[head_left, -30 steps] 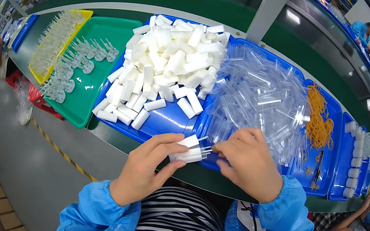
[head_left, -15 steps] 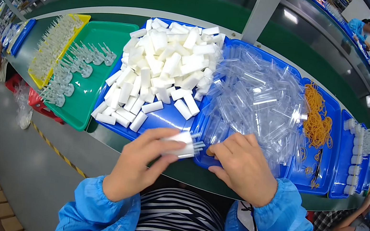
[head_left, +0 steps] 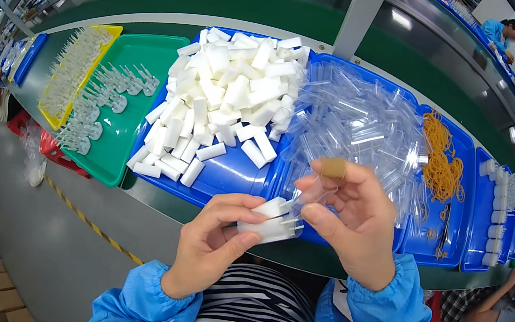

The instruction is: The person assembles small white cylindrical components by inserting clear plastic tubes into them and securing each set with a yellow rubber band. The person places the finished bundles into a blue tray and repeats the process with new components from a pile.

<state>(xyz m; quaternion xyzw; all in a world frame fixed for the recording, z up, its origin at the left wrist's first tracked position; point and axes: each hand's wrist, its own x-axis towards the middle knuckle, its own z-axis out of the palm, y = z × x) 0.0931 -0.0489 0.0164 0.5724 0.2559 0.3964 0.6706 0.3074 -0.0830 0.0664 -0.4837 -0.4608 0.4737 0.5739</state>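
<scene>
My left hand (head_left: 215, 238) is closed round a small bundle of white foam-like cylinders (head_left: 270, 227), with clear plastic round them and thin pale stems at their right end. Close by on the right, my right hand (head_left: 361, 231) pinches a clear plastic sleeve (head_left: 316, 194) between thumb and fingers, right at the bundle's end. Whether the sleeve touches the bundle, I cannot tell. A tan band (head_left: 333, 167) wraps one right finger. Both hands are over the near edge of the bench, in front of the trays.
A blue tray (head_left: 221, 179) heaped with white cylinders lies ahead. To its right are a tray of clear plastic sleeves (head_left: 362, 137) and one with orange rubber bands (head_left: 440, 156) and scissors (head_left: 443, 231). Leftward, a green tray (head_left: 133, 114) holds white nozzle-like parts. Other people sit nearby.
My right hand has risen off the sleeve tray's near edge, turned over and now shows a clear sleeve in its fingers. My left hand has shifted slightly right and down with the bundle.
</scene>
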